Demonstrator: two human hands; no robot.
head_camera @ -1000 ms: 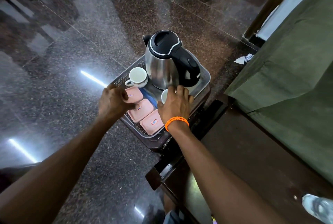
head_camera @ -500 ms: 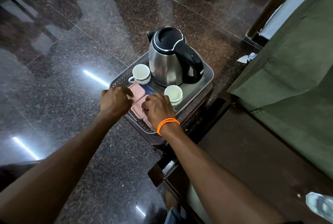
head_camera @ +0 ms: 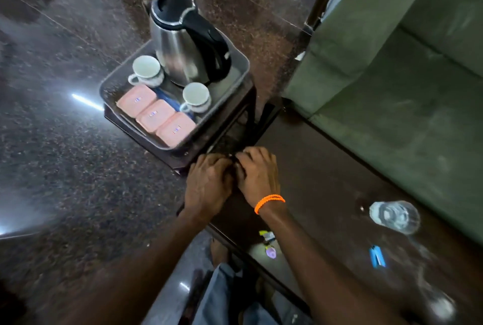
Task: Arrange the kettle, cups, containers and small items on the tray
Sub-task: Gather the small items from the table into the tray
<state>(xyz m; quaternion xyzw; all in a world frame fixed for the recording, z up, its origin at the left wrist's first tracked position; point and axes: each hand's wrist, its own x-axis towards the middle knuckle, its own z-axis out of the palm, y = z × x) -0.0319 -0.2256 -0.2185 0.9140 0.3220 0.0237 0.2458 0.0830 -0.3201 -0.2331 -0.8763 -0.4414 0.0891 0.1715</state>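
A grey tray [head_camera: 241, 68] sits on a small dark stand. At its back stands a steel kettle [head_camera: 180, 55] with a black lid and handle. One white cup [head_camera: 146, 71] is left of the kettle, and another white cup [head_camera: 196, 96] is in front of it. Three pink containers [head_camera: 155, 115] lie in a row along the tray's near left edge, with a blue item [head_camera: 168, 100] behind them. My left hand [head_camera: 209, 186] and my right hand [head_camera: 258, 173] lie side by side, palms down, at the dark table's corner below the tray. Their curled fingertips meet over something dark that I cannot make out.
The dark table [head_camera: 326, 194] carries a clear glass [head_camera: 394, 216], a small blue item [head_camera: 377, 256] and small yellow and purple items [head_camera: 268, 242]. A green sofa [head_camera: 392, 63] runs along the right. Polished granite floor [head_camera: 65, 141] lies to the left.
Both hands have left the pink containers and drawn back off the tray to the table's corner. The view has swung down and right, and the glass has come into sight.
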